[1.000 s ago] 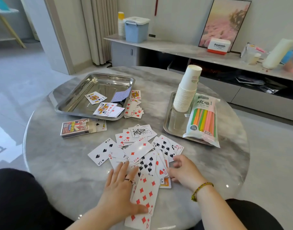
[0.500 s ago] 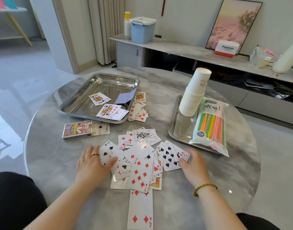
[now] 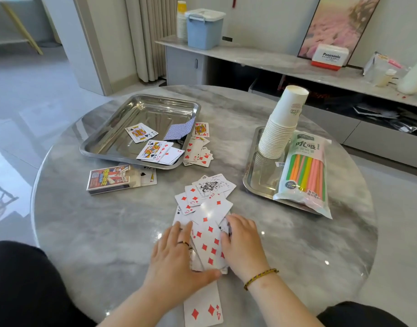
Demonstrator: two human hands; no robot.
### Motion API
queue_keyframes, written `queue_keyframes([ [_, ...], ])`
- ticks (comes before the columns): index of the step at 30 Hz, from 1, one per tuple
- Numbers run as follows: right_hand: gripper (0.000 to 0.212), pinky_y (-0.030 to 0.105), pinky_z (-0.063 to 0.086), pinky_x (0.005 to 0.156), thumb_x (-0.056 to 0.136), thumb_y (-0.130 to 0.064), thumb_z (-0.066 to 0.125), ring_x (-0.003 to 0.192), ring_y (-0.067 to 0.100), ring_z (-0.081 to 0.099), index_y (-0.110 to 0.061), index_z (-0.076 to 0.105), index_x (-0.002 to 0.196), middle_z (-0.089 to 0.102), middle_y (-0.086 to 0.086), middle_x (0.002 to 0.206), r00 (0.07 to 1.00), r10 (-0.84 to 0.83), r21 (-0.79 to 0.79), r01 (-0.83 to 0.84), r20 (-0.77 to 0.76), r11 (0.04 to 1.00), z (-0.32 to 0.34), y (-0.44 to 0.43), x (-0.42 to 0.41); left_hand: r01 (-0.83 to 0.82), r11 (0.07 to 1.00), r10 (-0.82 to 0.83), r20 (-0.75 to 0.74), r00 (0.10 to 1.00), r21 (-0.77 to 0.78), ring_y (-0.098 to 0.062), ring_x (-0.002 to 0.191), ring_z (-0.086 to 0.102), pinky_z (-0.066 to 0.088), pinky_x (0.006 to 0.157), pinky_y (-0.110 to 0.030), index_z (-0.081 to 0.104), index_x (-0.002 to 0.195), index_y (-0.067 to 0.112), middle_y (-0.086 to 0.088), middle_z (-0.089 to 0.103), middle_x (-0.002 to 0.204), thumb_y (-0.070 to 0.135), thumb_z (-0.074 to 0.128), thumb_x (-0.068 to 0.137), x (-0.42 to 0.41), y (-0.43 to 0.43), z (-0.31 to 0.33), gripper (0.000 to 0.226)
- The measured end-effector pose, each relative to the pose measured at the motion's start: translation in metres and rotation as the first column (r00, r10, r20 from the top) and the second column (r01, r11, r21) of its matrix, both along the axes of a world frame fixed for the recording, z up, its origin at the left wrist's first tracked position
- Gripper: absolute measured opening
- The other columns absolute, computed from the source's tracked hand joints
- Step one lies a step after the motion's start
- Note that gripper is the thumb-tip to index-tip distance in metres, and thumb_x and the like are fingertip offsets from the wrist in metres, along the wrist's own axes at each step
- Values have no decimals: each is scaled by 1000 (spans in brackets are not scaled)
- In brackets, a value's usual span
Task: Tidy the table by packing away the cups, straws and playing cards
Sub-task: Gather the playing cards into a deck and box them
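Face-up playing cards are bunched into a rough pile (image 3: 206, 244) on the near middle of the round marble table (image 3: 96, 232). My left hand (image 3: 176, 258) presses against the pile's left side with its thumb along the near edge. My right hand (image 3: 242, 244) presses on the right side. A four of diamonds (image 3: 202, 305) lies loose below my hands, and a few more cards (image 3: 209, 187) fan out beyond the pile. The red card box (image 3: 108, 179) lies open at the left. A stack of white paper cups (image 3: 283, 123) and a bag of coloured straws (image 3: 305, 173) sit in the right steel tray (image 3: 257, 185).
A second steel tray (image 3: 141, 109) at the back left holds a few cards (image 3: 160, 152), with more cards (image 3: 198, 152) on the table by its right rim. Behind the table runs a low shelf with a blue lidded bin (image 3: 205, 29).
Both hands have swept inward, pushing the spread cards from a wide scatter into one narrow pile between them. The four of diamonds stayed behind near the table edge.
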State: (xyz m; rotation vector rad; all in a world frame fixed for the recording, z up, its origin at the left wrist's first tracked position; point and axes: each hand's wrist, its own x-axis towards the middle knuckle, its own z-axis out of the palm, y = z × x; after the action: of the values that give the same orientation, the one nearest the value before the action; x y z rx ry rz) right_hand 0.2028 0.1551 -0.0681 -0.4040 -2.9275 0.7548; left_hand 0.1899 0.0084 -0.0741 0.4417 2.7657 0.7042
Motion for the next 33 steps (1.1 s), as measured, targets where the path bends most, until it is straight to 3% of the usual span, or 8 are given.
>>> queue_keyframes([
  [7, 37, 20, 32, 96, 89, -18, 46, 121, 16, 42, -15, 46, 126, 50, 1, 130, 998, -68, -265, 62, -14, 962, 7, 3, -2, 31, 999, -31, 17, 999, 34, -15, 141, -12, -7, 113, -30, -12, 141, 27, 4, -15, 153, 72, 54, 62, 6, 0, 1, 113],
  [11, 36, 16, 27, 96, 89, -16, 48, 124, 15, 40, -14, 48, 124, 47, 1, 132, 996, -72, -237, 58, -53, 970, 14, 18, -17, 112, 993, -111, 56, 992, -28, -9, 137, -23, -20, 104, -27, -24, 133, 38, 9, -25, 149, 71, 59, 58, 15, -16, -1, 117],
  [14, 38, 10, 16, 97, 90, -13, 45, 133, 14, 28, -12, 45, 127, 36, 2, 144, 997, 50, -202, -60, -57, 978, 20, 21, -41, 185, 977, -179, 69, 981, -102, -2, 123, -34, -23, 103, -29, -35, 111, 47, 16, -28, 141, 71, 61, 57, 20, -21, 1, 113],
  [17, 43, 19, 9, 107, 91, -18, 44, 139, 16, 14, -16, 37, 134, 18, -1, 152, 986, 163, -137, -157, 37, 978, 23, 23, -69, 217, 968, -209, 77, 975, -127, 0, 119, -35, -25, 102, -28, -41, 98, 50, 22, -31, 130, 71, 59, 60, 21, -19, 2, 109],
  [20, 50, 32, 7, 113, 91, -24, 46, 141, 22, 7, -17, 30, 138, 10, 2, 154, 963, 218, -62, -211, 156, 976, 24, 25, -97, 180, 977, -178, 28, 984, -114, 0, 119, -36, -26, 102, -28, -39, 105, 47, 22, -32, 130, 75, 56, 58, 14, -19, -1, 109],
  [23, 56, 35, 7, 114, 91, -30, 46, 142, 25, 6, -16, 23, 141, 7, 3, 155, 940, 221, 43, -240, 262, 970, 18, 25, -119, 145, 984, -147, -10, 989, -105, 1, 119, -35, -26, 102, -27, -33, 116, 43, 23, -29, 130, 77, 54, 57, 2, -18, -4, 111],
  [27, 56, 35, 14, 112, 90, -38, 42, 138, 26, 16, -13, 27, 138, 21, 6, 151, 936, 195, 119, -238, 294, 964, 10, 22, -124, 135, 983, -142, -47, 989, -122, 0, 120, -35, -26, 102, -28, -23, 137, 30, 23, -23, 136, 79, 51, 55, -13, -15, -7, 120],
  [33, 51, 36, 29, 100, 86, -43, 46, 119, 28, 33, -14, 40, 127, 41, 9, 131, 950, 166, 219, -227, 266, 949, 11, 11, -105, 90, 989, -97, -61, 993, -114, -7, 139, -18, -23, 105, -30, -12, 141, 28, 9, -12, 153, 80, 51, 54, -29, -8, -5, 120],
])
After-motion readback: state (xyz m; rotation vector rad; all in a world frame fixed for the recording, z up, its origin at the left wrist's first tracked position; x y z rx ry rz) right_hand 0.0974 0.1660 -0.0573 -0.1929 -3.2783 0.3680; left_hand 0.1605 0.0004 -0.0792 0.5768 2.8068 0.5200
